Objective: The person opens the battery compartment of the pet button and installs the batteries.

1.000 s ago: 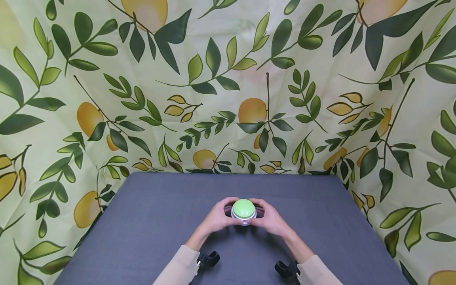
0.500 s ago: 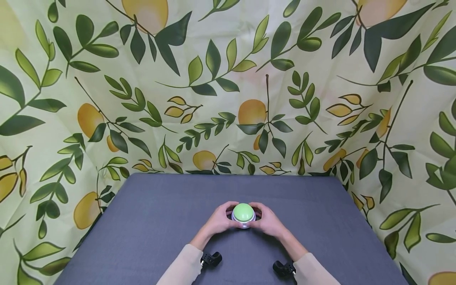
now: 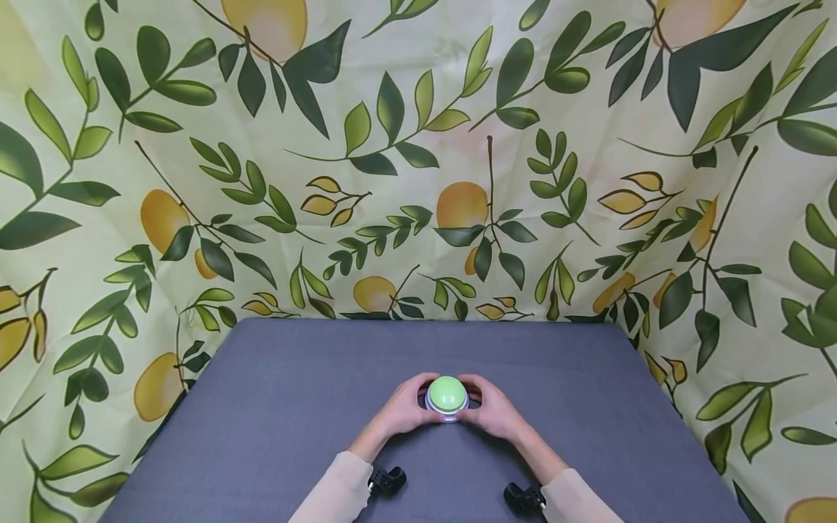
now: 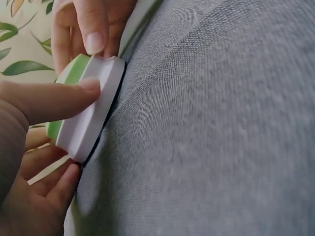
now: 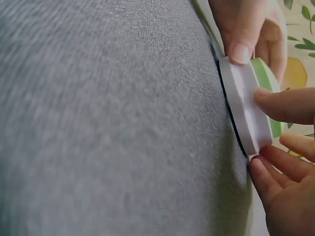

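Note:
A round push button with a glossy green dome (image 3: 447, 394) and a white base stands dome-up at the middle of the table. My left hand (image 3: 407, 407) grips its left side and my right hand (image 3: 492, 410) its right side. Both thumbs lie along the near side of the white base (image 4: 91, 114) while the other fingers curl round the sides. In the right wrist view, the white base (image 5: 240, 105) narrows at its waist, and its dark lower edge is right at the cloth. Part of the far side is hidden.
Dark grey-blue cloth (image 3: 314, 378) covers the table. A curtain (image 3: 418, 240) printed with leaves and fruit hangs at the back and both sides. Black wrist-worn devices (image 3: 389, 481) sit by each sleeve, low over the table.
Both hands and the push button have moved slightly down in the head view, mostly in the first half second. The grip on both sides has stayed the same.

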Tool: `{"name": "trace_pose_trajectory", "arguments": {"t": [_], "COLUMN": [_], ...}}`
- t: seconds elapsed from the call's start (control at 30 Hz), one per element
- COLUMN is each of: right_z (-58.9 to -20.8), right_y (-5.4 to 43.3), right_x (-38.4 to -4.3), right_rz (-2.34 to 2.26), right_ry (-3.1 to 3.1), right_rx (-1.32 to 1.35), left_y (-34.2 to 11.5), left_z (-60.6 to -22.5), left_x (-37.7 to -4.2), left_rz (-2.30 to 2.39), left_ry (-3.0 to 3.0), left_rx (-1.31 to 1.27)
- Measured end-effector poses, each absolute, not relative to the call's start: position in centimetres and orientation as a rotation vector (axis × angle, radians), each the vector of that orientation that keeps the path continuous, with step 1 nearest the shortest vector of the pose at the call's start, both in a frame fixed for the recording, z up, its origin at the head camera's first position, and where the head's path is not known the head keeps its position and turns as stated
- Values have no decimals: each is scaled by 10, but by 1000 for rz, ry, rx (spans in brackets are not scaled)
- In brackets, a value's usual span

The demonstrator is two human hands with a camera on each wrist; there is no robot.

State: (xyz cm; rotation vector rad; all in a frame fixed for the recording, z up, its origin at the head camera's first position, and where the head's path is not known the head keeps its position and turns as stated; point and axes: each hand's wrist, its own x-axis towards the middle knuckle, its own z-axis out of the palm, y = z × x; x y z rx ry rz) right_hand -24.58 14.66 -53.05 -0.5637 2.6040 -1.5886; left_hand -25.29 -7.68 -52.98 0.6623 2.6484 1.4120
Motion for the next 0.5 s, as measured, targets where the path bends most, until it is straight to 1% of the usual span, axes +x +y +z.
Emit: {"name": "trace_pose_trajectory", "arguments": {"t": [0.17, 0.33, 0.5], "right_z": [-526, -520, -514], "right_y": [152, 157, 164], "right_x": [-241, -234, -229], "right_rz": [-1497, -1220, -926], "right_ry": [2728, 2938, 3089], "right_rx": [-546, -492, -523], "left_y": [-84, -96, -106], "left_z": [-526, -521, -518], "left_x": [-248, -240, -233], "left_rz": [1190, 966, 734], "left_ry": [2845, 3032, 3145], "left_rx": [725, 765, 735]}}
